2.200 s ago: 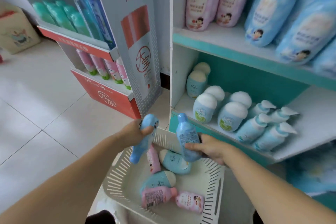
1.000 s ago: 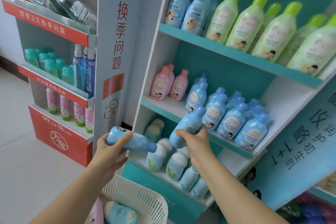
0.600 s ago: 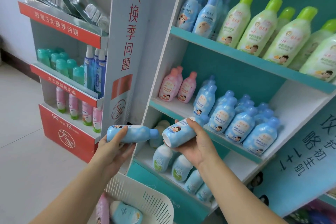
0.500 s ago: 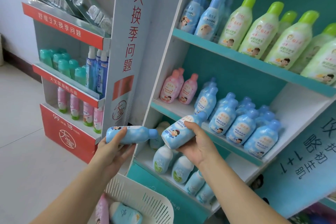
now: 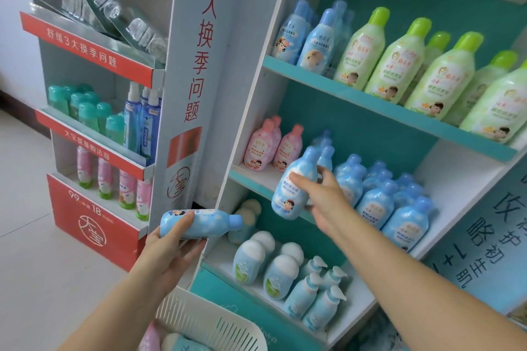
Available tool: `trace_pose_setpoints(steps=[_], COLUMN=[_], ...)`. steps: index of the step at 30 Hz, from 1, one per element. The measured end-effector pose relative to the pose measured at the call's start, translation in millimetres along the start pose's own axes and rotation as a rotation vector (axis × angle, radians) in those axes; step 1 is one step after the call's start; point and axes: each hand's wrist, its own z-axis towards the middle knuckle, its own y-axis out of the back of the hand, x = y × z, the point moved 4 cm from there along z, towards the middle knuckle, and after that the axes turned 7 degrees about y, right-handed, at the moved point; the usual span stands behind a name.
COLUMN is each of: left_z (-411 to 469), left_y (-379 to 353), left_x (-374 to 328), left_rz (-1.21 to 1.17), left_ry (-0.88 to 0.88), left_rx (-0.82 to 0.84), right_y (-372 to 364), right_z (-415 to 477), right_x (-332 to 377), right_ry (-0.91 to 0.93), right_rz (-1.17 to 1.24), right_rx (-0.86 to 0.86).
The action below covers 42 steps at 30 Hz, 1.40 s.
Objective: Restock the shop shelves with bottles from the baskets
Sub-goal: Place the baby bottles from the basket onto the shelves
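A pale tiled floor [image 5: 34, 265] runs under a teal-and-white shelf unit [image 5: 256, 111] with a red-fronted display stand [image 5: 94, 216] beside it. Two bottles are in hand. The right hand [image 5: 325, 199] has its fingers clamped round a blue bottle [image 5: 293, 188], nearly upright at the front of the middle shelf [image 5: 253, 177], between three pink bottles [image 5: 288, 148] and a crowd of shelved blue bottles [image 5: 376, 208]. The left hand [image 5: 171, 251] grips the second blue bottle [image 5: 199, 224] sideways above a white slotted basket [image 5: 211, 319], which holds one pink bottle [image 5: 149, 338] and one pale blue bottle [image 5: 185, 346].

This is a shop. The teal-edged shelf unit [image 5: 370, 104] in front of me carries rows of identical green bottles [image 5: 405, 65], blue bottles [image 5: 376, 208] and pink bottles [image 5: 261, 148]. Beside it, a red-fronted display stand [image 5: 85, 216] bears printed prices and slogans.
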Motion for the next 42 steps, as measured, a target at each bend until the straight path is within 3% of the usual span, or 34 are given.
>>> trace_pose_setpoints(steps=[4, 8, 14, 22, 30, 36, 42], left_z=[2.0, 4.7, 5.4, 1.7, -0.2, -2.3, -6.0], left_y=[-3.3, -4.2, -8.3, -13.1, -15.4, -26.2, -42.8], left_x=[-1.3, -0.3, 1.0, 5.5, 5.0, -2.6, -8.4], left_rz=[0.016, 0.017, 0.047, 0.099, 0.097, 0.050, 0.021], left_ry=[-0.013, -0.005, 0.018, 0.040, 0.051, 0.016, -0.013], left_rx=[0.030, 0.028, 0.028, 0.016, 0.035, 0.092, 0.152], right_y=[7.8, 14.0, 22.7, 29.6, 22.6, 20.2, 30.7], right_z=[21.1, 35.6, 40.0, 35.7, 34.1, 39.8, 51.1], right_x=[36.7, 42.8, 31.0, 14.8, 37.0, 50.2, 54.6], right_ry=[0.220, 0.278, 0.255, 0.110, 0.234, 0.376, 0.352], right_rz=[-0.532, -0.900, -0.966, -0.962, -1.015, -1.248, -1.445], right_rx=[0.064, 0.154, 0.009, -0.058, -0.036, 0.076, 0.069])
